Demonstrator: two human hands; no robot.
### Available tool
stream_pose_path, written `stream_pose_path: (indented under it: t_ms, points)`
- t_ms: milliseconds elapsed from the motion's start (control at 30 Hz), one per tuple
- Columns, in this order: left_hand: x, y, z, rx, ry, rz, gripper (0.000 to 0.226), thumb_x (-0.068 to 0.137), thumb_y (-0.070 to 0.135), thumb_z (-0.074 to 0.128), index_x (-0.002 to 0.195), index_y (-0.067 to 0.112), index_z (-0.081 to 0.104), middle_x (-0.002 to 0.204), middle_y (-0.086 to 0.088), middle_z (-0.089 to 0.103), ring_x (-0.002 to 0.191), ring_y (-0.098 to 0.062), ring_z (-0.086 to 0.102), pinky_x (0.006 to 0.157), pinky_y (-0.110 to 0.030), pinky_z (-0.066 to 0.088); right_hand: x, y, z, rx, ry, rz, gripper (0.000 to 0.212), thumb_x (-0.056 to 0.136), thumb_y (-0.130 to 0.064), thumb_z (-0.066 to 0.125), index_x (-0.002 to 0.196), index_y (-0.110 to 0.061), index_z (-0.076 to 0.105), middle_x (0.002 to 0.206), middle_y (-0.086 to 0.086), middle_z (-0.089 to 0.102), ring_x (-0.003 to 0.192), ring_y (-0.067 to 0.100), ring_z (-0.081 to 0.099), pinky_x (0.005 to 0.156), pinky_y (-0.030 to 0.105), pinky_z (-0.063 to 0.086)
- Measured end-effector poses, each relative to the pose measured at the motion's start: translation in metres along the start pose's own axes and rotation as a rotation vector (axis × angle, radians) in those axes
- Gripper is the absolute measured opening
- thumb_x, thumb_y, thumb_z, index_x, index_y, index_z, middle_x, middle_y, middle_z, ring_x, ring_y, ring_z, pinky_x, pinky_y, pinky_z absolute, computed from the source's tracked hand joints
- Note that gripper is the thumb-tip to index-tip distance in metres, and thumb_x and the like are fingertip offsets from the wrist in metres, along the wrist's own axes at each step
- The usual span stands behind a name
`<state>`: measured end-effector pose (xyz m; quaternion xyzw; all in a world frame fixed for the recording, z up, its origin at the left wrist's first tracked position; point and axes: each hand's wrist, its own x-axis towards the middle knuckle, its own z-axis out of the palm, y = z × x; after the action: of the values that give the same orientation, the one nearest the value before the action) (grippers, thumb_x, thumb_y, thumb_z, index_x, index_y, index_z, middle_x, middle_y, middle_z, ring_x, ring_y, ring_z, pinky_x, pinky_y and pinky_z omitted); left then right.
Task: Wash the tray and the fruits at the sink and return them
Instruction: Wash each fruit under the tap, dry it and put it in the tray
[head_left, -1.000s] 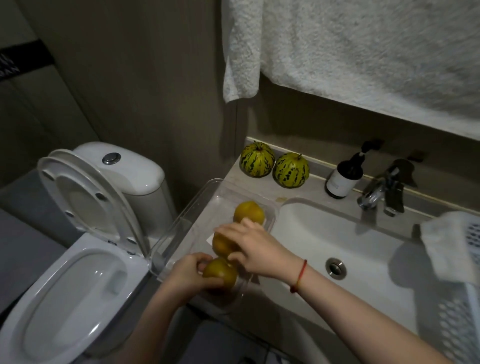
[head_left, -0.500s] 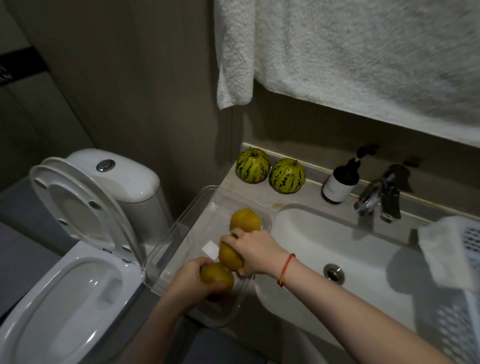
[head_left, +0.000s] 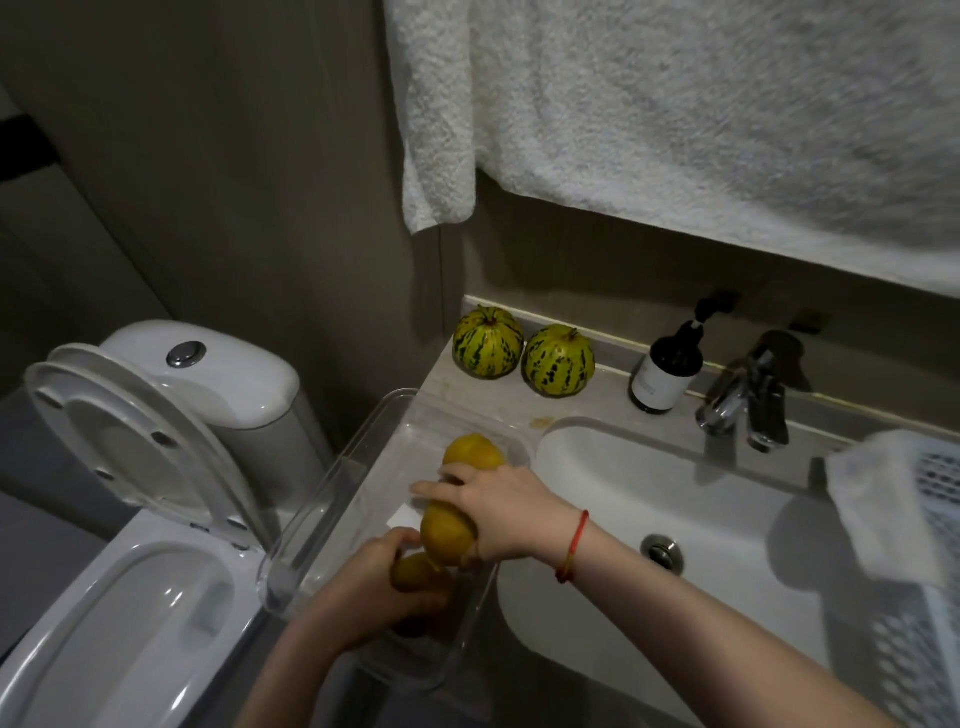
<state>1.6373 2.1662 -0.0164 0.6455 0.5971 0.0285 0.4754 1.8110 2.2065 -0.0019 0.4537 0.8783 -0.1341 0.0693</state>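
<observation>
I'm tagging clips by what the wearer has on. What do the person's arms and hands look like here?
Both forearms are bare, with no sleeves in view. The right hand has a thin red string bracelet at the wrist. The left hand shows no gloves, watch or bracelet. No rings show on the fingers.

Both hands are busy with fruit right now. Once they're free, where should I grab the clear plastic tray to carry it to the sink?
Probably the two long side walls of the clear rectangular plastic tray, one hand per side, coming from above with each grip over a raised rim. It overhangs the counter's near edge, so a low grip near that end should also work. Lift out the far yellow round fruit first.
</observation>
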Motion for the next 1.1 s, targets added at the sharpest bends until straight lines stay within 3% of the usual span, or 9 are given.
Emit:
stream_pose_path:
  t_ms: [133, 233, 333, 433, 533, 767, 867, 1000, 1100]
  points:
    - [0.004, 0.007, -0.014, -0.153, 0.169, 0.043, 0.040, 0.081, 0.019, 0.072, 0.113, 0.028, 0.050, 0.100, 0.006, 0.052, 0.093, -0.014, 0.056, 0.073, -0.018, 0.048, -0.011, 0.023, -0.015, 0.154, 0.219, 0.072, 0.064, 0.083, -0.049, 0.060, 0.140, -0.036, 0.032, 0.137, -0.003, 0.044, 0.110, 0.021, 0.053, 0.080, 0.035, 0.050]
    - [0.016, 0.032, -0.027, -0.323, 0.389, 0.156, 0.021, 0.088, 0.008, 0.060, 0.099, 0.025, 0.058, 0.088, -0.001, 0.059, 0.079, -0.012, 0.058, 0.061, -0.010, 0.045, -0.023, 0.058, -0.013, 0.342, 0.546, 0.339, 0.043, 0.090, -0.039, 0.057, 0.130, -0.028, 0.047, 0.127, -0.004, 0.054, 0.086, 0.009, 0.060, 0.074, 0.028, 0.052]
    - [0.049, 0.074, -0.040, -0.408, 0.416, 0.230, 0.019, 0.092, 0.004, 0.052, 0.103, 0.017, 0.060, 0.091, -0.001, 0.063, 0.082, -0.011, 0.060, 0.063, -0.009, 0.047, -0.022, 0.100, -0.006, 0.667, 0.720, 0.654, 0.052, 0.083, -0.028, 0.069, 0.129, -0.013, 0.048, 0.117, 0.004, 0.058, 0.083, 0.009, 0.058, 0.069, 0.018, 0.044]
    - [0.104, 0.124, -0.042, -0.501, 0.318, 0.239, 0.023, 0.094, 0.005, 0.051, 0.116, 0.007, 0.059, 0.093, -0.008, 0.064, 0.088, -0.021, 0.062, 0.071, -0.020, 0.051, -0.006, 0.142, -0.001, 0.906, 0.627, 0.830, 0.088, 0.072, -0.030, 0.080, 0.141, -0.004, 0.031, 0.133, 0.012, 0.049, 0.124, 0.027, 0.049, 0.096, 0.033, 0.044]
    - [0.161, 0.164, -0.031, -0.481, 0.238, 0.149, 0.037, 0.095, 0.009, 0.051, 0.128, -0.005, 0.051, 0.123, -0.029, 0.056, 0.117, -0.040, 0.053, 0.099, -0.043, 0.043, 0.012, 0.170, 0.003, 1.013, 0.539, 0.878, 0.111, 0.064, -0.032, 0.086, 0.146, -0.001, 0.017, 0.144, 0.015, 0.040, 0.130, 0.029, 0.041, 0.106, 0.041, 0.039]
    - [0.218, 0.187, 0.003, -0.244, 0.353, 0.023, 0.037, 0.095, 0.017, 0.048, 0.128, -0.002, 0.047, 0.129, -0.025, 0.052, 0.120, -0.036, 0.049, 0.101, -0.036, 0.036, 0.047, 0.193, 0.012, 0.965, 0.555, 0.765, 0.089, 0.055, -0.018, 0.091, 0.129, 0.000, 0.043, 0.127, 0.014, 0.056, 0.119, 0.028, 0.053, 0.100, 0.042, 0.044]
    - [0.223, 0.191, 0.009, -0.231, 0.407, -0.020, 0.039, 0.095, 0.019, 0.048, 0.127, -0.002, 0.047, 0.130, -0.027, 0.050, 0.120, -0.039, 0.047, 0.097, -0.034, 0.036, 0.057, 0.200, 0.016, 0.946, 0.515, 0.745, 0.088, 0.064, -0.020, 0.084, 0.137, -0.006, 0.037, 0.129, 0.011, 0.055, 0.120, 0.026, 0.053, 0.101, 0.033, 0.043]
    - [0.223, 0.194, 0.012, -0.365, 0.463, -0.042, 0.035, 0.091, 0.012, 0.049, 0.124, 0.002, 0.053, 0.125, -0.023, 0.055, 0.116, -0.036, 0.051, 0.094, -0.032, 0.038, 0.058, 0.201, 0.022, 0.952, 0.544, 0.780, 0.091, 0.065, -0.025, 0.084, 0.138, -0.009, 0.031, 0.131, 0.008, 0.052, 0.120, 0.024, 0.052, 0.089, 0.016, 0.037]
    - [0.218, 0.191, 0.011, -0.489, 0.483, -0.015, 0.035, 0.091, 0.006, 0.049, 0.125, 0.003, 0.055, 0.123, -0.020, 0.058, 0.115, -0.032, 0.053, 0.095, -0.032, 0.039, 0.053, 0.190, 0.022, 1.018, 0.678, 0.795, 0.095, 0.054, -0.024, 0.090, 0.132, -0.011, 0.037, 0.125, 0.010, 0.056, 0.117, 0.025, 0.055, 0.099, 0.034, 0.046]
